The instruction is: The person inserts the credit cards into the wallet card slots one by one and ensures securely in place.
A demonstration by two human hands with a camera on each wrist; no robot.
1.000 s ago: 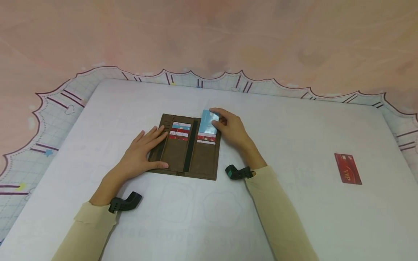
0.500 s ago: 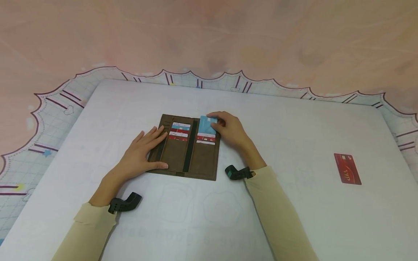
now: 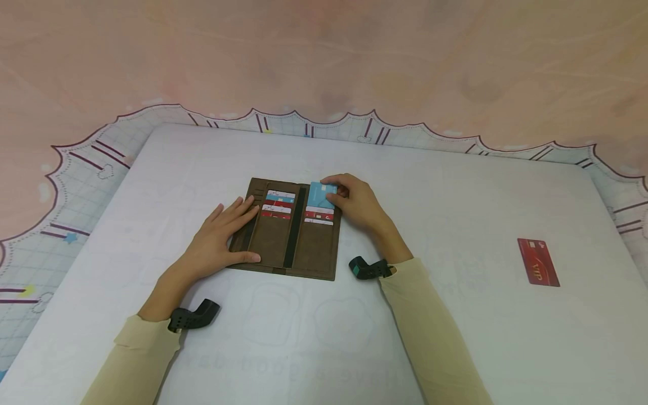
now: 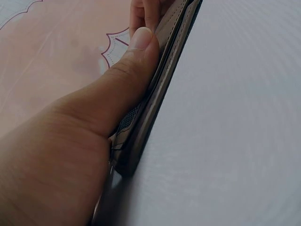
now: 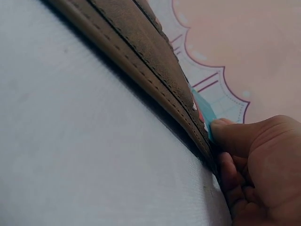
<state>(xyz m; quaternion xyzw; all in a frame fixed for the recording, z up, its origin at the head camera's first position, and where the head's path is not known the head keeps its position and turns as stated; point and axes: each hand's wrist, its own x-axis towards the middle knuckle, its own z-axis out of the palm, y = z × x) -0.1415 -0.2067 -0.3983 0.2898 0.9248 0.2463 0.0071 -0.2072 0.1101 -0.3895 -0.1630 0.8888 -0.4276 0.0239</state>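
Note:
An unfolded brown wallet lies on the white table, several cards tucked in slots on both halves. My left hand rests flat over its left side, fingers spread and thumb near the lower edge. At the top of the right half, my right hand pinches a light blue card between thumb and fingers. The card's lower end is hidden in a slot, above red and white card edges. In the right wrist view, the thumb presses the blue card close to the wallet's stitched edge.
A red card marked VIP lies on the table at the right. The white table has a patterned cloth border along its far edge. Each wrist carries a black camera band, such as the left wrist camera.
The right hand has moved the blue card down toward the wallet, so less of it sticks out of the slot. The left hand has stayed in place on the wallet.

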